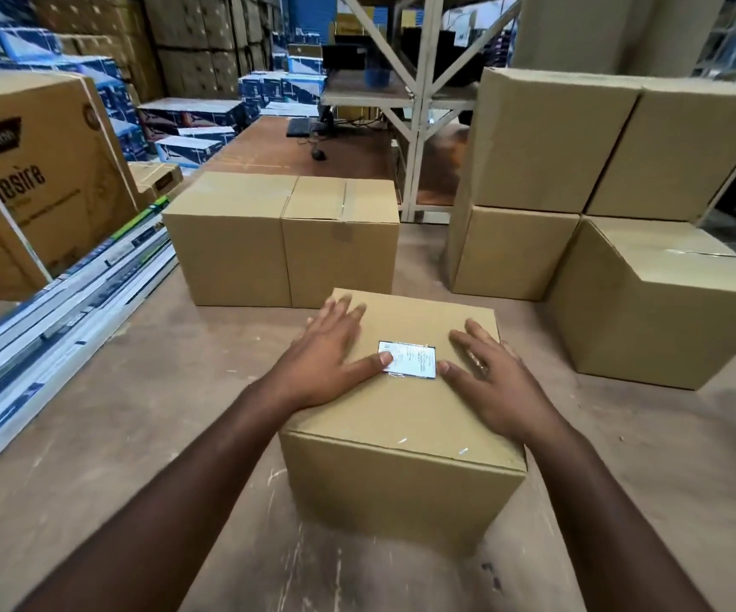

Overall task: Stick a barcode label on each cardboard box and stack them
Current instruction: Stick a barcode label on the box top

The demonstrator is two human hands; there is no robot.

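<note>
Box (401, 417) on dusty floor (136, 413), bare floor around | label (408, 359) (glossy) flat on matte cardboard top | left hand (330, 351), right hand (489, 377) spread flat, flanking it.

The big printed carton (34, 178) at left reads "desire"; the print on the barcode label (408, 359) is too small to read.

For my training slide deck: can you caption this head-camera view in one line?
Both hands, left hand and right hand, press flat beside a white barcode label atop a brown cardboard box.
</note>
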